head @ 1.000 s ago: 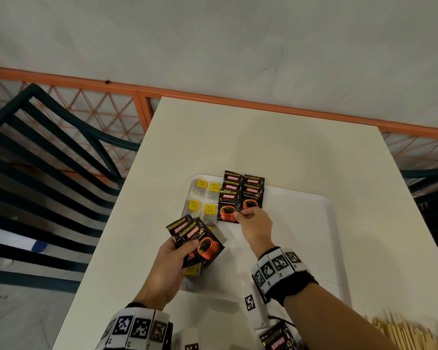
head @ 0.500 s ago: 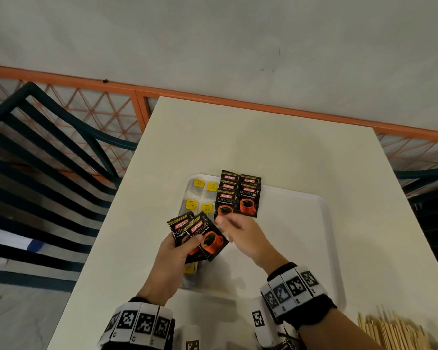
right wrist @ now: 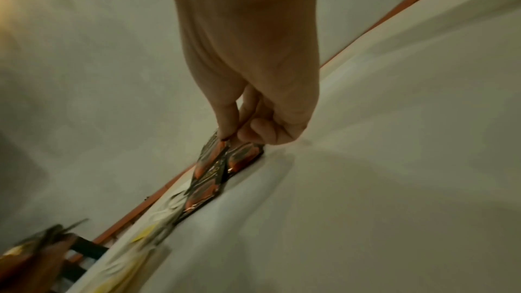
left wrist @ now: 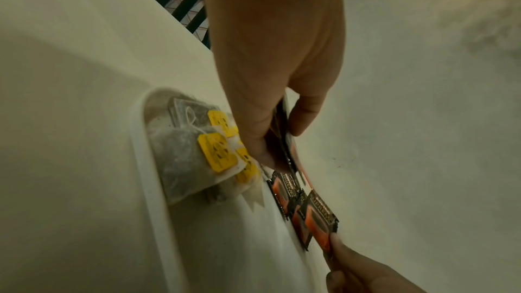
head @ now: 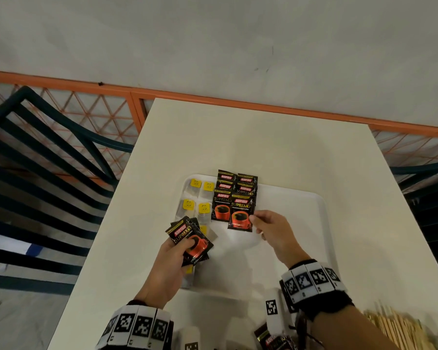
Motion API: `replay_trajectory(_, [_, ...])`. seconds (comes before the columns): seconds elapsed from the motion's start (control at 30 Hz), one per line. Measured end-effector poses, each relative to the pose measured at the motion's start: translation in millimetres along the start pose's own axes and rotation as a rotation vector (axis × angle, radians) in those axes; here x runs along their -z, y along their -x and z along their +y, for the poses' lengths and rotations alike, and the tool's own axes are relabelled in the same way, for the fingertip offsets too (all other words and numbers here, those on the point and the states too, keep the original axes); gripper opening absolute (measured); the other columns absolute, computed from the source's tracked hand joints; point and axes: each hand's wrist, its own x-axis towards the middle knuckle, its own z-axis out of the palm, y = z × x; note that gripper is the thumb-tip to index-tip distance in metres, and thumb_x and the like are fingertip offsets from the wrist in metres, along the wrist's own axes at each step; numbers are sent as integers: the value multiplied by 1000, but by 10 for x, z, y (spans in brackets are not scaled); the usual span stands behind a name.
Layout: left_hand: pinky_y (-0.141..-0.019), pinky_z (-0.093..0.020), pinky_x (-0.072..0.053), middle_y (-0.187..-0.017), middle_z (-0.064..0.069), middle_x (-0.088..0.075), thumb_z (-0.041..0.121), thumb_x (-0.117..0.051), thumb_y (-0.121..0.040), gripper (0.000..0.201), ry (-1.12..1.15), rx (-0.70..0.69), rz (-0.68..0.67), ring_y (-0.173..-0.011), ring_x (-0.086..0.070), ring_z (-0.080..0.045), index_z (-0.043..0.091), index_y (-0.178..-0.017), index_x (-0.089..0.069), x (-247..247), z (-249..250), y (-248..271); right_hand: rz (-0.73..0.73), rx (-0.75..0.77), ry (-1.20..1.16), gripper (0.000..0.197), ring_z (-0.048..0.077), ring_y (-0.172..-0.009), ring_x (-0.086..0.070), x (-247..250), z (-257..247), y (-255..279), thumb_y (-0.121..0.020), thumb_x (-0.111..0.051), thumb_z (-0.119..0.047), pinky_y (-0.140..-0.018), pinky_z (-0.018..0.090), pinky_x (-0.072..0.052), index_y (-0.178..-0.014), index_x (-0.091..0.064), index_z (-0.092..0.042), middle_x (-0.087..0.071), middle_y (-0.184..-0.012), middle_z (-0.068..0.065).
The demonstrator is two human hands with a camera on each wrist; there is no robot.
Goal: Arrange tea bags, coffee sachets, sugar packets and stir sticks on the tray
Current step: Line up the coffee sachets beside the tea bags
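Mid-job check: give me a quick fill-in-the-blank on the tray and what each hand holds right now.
The right hand pinches a coffee sachet by its ____ corner.
The left hand grips a small stack of ____ sachets.
The tea bags carry ____ tags.
The tea bags lie on the tray to the ____ of the coffee columns.

Missing: lower right; coffee; yellow; left

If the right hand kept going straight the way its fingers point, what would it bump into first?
Probably the coffee sachets already laid on the tray. The right hand pinches one sachet and its fingers point left across the tray, toward that row. Farther that way lie the tea bags. Height is hard to judge.
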Motion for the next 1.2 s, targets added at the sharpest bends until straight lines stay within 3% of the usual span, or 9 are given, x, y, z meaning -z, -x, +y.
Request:
replay_trajectory(0.13, [-73, -32, -47, -95, -7, -68, 2, -49, -90, 22, -7, -5, -10, -87, -63, -22, 19, -100, -60, -25, 8, 15, 101, -6, 25, 12, 8, -62, -50, 45, -13, -162, -85, -63, -9, -61, 18, -41, -96, -65, -6, -61, -72, -3])
replay_trajectory(0.27, [-86, -43, -50, -104, -11, -69, 4, -55, -88, 27, -25, -13, 0, -99, -63, -28, 13, -114, -60, -31, 7, 13, 136, 1, 83, 12, 9, -64, -53, 10, 2, -248, -84, -66, -14, -70, 26, -44, -94, -67, -7, -63, -73, -1])
replay_trajectory(0.47, [-86, -42, -51, -103, -8, -71, 5, -60, -86, 24, -58, -51, 0, -98, -65, -27, 20, -104, -64, -84, 11, 14, 176, -3, 109, 5, 12, -54, -53, -27, 3, -257, -85, -65, -15, -55, 20, -47, -85, -63, -10, -61, -62, 2])
replay_trajectory(0.6, [-68, -28, -54, -98, -5, -72, 4, -62, -84, 24, -73, -89, 8, -92, -66, -21, 20, -102, -65, -136, 20, -1, 254, 2, 156, 15, 16, -62, -58, -28, 33, -272, -83, -67, -21, -68, 30, -53, -89, -62, -9, -64, -70, 3])
replay_trajectory(0.67, [-57, -17, -52, -95, 0, -72, 6, -65, -83, 25, -128, -148, 40, -88, -66, -15, 21, -103, -65, -161, 35, -12, 281, 57, 182, 14, 19, -73, -59, -44, 21, -234, -84, -65, -25, -70, 27, -50, -89, -61, -12, -65, -79, 3])
replay_trajectory(0.77, [-54, -13, -50, -92, 2, -71, 8, -69, -80, 25, -210, -214, 65, -84, -66, -11, 21, -100, -65, -202, 52, -48, 81, 159, 230, 17, 12, -72, -56, -114, -87, -28, -89, -57, -30, -60, 15, -40, -94, -63, -15, -63, -81, -2])
replay_trajectory(0.9, [-66, -28, -57, -91, 0, -73, 12, -70, -80, 19, -293, -248, 45, -84, -69, -15, 21, -97, -67, -281, 66, -109, -297, 170, 249, 21, 2, -62, -55, -202, -150, 213, -91, -56, -29, -54, 14, -41, -103, -64, -13, -63, -77, -6])
replay_trajectory(1.03, [-70, -27, -55, -94, -2, -73, 18, -58, -90, 16, -298, -223, -8, -86, -70, -17, 17, -104, -67, -347, 86, -170, -274, 117, 174, 20, 6, -60, -55, -203, -68, 209, -88, -60, -13, -52, 14, -44, -107, -62, -6, -60, -71, -3])
replay_trajectory(1.2, [-77, -35, -54, -91, -8, -73, 4, -47, -90, 25, -296, -130, -49, -84, -68, -22, 12, -96, -69, -371, 128, -276, -198, 46, 22, 7, 13, -64, -56, -71, 18, 147, -88, -60, -8, -54, 15, -47, -94, -61, -9, -60, -73, 3])
